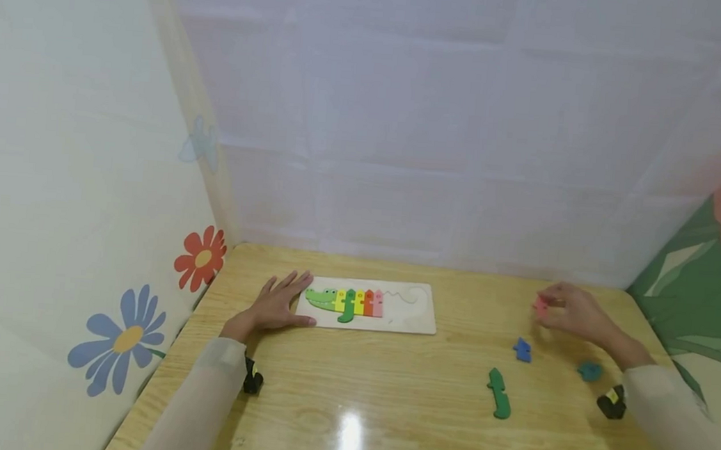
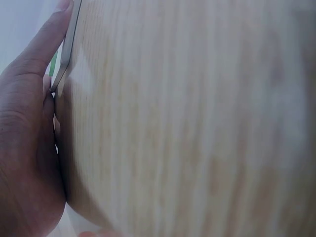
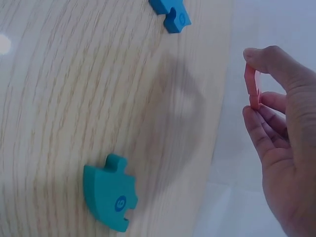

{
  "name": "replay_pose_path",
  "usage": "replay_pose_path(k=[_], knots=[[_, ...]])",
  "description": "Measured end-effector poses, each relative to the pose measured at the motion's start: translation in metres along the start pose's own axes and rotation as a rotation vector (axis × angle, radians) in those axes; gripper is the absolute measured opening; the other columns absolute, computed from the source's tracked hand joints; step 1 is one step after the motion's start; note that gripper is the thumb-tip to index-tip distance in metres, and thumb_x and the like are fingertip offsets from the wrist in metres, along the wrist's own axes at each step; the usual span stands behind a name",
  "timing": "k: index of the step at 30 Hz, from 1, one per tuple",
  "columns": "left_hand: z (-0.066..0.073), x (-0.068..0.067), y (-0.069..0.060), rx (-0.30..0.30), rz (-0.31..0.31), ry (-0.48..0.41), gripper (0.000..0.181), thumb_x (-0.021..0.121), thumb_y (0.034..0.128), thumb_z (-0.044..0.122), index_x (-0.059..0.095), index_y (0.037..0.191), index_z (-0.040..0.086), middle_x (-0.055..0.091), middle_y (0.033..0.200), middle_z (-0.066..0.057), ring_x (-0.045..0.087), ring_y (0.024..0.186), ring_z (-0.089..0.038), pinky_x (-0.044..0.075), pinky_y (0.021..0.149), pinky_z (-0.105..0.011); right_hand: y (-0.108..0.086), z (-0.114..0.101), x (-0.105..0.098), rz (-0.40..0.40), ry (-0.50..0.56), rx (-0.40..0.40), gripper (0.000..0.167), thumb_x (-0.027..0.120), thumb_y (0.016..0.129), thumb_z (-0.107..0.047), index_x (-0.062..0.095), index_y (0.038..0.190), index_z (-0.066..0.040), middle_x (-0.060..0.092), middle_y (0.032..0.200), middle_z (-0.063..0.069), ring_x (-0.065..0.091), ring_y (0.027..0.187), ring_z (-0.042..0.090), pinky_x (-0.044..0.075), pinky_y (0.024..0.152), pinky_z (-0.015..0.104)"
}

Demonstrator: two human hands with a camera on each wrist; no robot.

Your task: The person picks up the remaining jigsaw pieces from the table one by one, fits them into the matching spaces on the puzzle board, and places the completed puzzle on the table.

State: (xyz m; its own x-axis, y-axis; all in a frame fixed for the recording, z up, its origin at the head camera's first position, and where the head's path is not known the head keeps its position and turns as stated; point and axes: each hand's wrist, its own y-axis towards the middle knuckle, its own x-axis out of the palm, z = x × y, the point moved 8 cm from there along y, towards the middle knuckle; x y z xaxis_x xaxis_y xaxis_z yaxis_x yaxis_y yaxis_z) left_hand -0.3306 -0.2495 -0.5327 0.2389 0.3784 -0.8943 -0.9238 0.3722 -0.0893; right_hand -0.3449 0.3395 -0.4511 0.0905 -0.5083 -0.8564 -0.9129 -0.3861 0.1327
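Note:
A pale puzzle board point(image 1: 407, 319) lies near the table's back, with a crocodile head point(image 1: 320, 299) and several coloured pieces joined in its left part. Spread over the board's left end is my left hand point(image 1: 274, 307), thumb along the front edge; in the left wrist view the hand point(image 2: 27, 133) lies against the board's edge point(image 2: 66, 52). At the right, my right hand point(image 1: 577, 315) pinches a pink-red piece point(image 1: 540, 306). The right wrist view shows this piece point(image 3: 252, 84) between thumb and fingers of the hand point(image 3: 291, 133), raised off the table.
On the wooden table point(image 1: 298, 402), a blue piece point(image 1: 523, 350), a teal piece point(image 1: 590, 371) and a long dark green piece point(image 1: 499, 394) lie apart on the right. A white cloth point(image 1: 374, 114) hangs behind, with flower-printed cloths on both sides.

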Motion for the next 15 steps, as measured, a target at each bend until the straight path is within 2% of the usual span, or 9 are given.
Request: replay_pose_path(k=[7, 13, 15], knots=[[-0.001, 0.000, 0.000, 0.004, 0.002, -0.003, 0.111, 0.078, 0.0879, 0.062, 0.025, 0.169, 0.009, 0.019, 0.177, -0.012, 0.009, 0.164, -0.040, -0.001, 0.126, -0.068, 0.003, -0.013, 0.002, -0.010, -0.022, -0.022, 0.058, 0.090, 0.084, -0.015, 0.065, 0.125, 0.017, 0.068, 0.120, 0.035, 0.068, 0.109, 0.053, 0.057, 0.090, 0.063], [0.000, -0.001, 0.000, 0.002, -0.001, 0.002, 0.112, 0.078, 0.0876, 0.063, 0.024, 0.169, 0.009, 0.019, 0.177, -0.012, 0.009, 0.164, -0.040, 0.000, 0.126, -0.068, 0.004, -0.032, 0.004, 0.020, -0.110, -0.145, 0.051, 0.092, 0.080, -0.016, 0.073, 0.118, 0.014, 0.070, 0.114, 0.027, 0.067, 0.102, 0.044, 0.058, 0.085, 0.057], [0.001, -0.001, 0.000, 0.002, -0.005, 0.000, 0.112, 0.077, 0.0875, 0.063, 0.024, 0.169, 0.009, 0.018, 0.177, -0.012, 0.009, 0.164, -0.040, 0.000, 0.126, -0.068, 0.003, -0.037, 0.005, 0.029, -0.105, -0.174, 0.050, 0.092, 0.079, -0.015, 0.074, 0.116, 0.014, 0.070, 0.112, 0.025, 0.068, 0.100, 0.042, 0.059, 0.082, 0.055]])
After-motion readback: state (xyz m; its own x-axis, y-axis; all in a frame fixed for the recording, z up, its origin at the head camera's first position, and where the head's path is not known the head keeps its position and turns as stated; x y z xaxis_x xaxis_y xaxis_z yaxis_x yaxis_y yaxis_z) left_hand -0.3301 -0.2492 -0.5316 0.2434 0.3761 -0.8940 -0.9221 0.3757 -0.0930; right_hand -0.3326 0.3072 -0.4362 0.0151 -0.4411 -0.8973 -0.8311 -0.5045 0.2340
